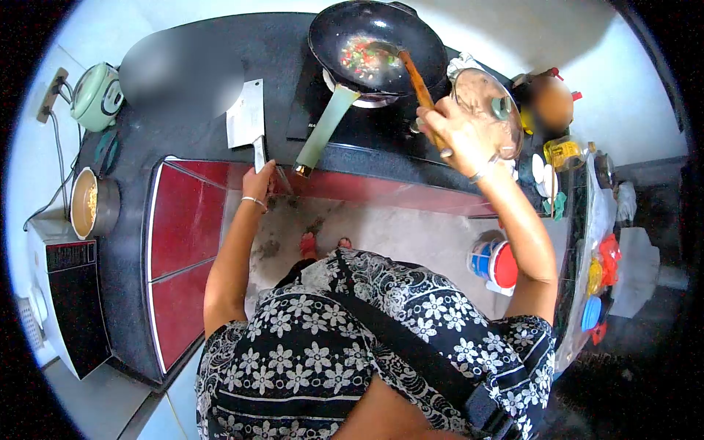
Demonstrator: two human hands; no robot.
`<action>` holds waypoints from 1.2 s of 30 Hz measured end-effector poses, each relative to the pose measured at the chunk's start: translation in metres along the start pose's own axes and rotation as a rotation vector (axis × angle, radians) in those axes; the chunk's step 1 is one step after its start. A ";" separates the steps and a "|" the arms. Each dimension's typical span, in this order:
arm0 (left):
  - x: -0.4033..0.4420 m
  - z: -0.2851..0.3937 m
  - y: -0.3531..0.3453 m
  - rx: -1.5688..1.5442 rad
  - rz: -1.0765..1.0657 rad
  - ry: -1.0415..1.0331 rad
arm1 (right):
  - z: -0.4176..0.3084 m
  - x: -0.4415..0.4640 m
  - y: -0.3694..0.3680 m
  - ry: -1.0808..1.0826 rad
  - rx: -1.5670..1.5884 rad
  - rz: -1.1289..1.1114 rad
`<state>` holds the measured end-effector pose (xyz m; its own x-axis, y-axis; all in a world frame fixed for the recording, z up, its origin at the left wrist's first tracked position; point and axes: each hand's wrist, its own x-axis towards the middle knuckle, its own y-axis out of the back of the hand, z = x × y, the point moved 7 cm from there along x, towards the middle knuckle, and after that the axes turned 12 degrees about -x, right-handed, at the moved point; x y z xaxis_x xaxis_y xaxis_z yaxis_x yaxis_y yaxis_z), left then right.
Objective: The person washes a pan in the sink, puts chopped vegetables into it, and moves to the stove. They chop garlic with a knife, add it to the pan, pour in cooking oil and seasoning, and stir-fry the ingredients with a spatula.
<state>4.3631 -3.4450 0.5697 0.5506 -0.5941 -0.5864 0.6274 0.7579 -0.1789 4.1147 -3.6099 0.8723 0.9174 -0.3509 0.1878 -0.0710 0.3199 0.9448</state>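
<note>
My right hand [460,136] is closed around the wooden handle of a wok spatula [415,77], whose head rests among the food in a black wok [326,44]. Chopped red and green pieces [367,59] lie in the middle of the wok. The wok's pale green handle [326,132] points towards me on the left. My left hand [258,182], at the counter's front edge, is closed on the handle end of a cleaver [246,116]. Its broad blade lies over the dark countertop, pointing away from me.
Right of the wok stands a glass lid [480,103], with an oil bottle [565,154] beyond it. On the left are a green rice cooker [99,97], a metal pot [106,205] and a microwave [73,293]. A bucket [493,262] sits on the floor.
</note>
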 end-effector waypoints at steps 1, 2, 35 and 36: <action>-0.004 0.015 0.002 0.052 0.010 -0.068 | -0.005 -0.001 -0.011 -0.011 -0.033 -0.025; -0.006 0.023 0.005 0.069 0.029 -0.094 | -0.011 -0.002 -0.018 -0.021 -0.067 -0.051; -0.170 0.217 -0.132 0.484 -0.652 -0.019 | 0.016 0.096 -0.006 0.036 -0.578 -0.099; -0.172 0.218 -0.133 0.488 -0.655 -0.020 | 0.021 0.097 -0.008 0.024 -0.597 -0.096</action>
<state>4.3049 -3.5029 0.8662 -0.0039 -0.8842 -0.4670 0.9920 0.0556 -0.1136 4.1954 -3.6652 0.8886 0.9180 -0.3846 0.0967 0.2377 0.7288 0.6422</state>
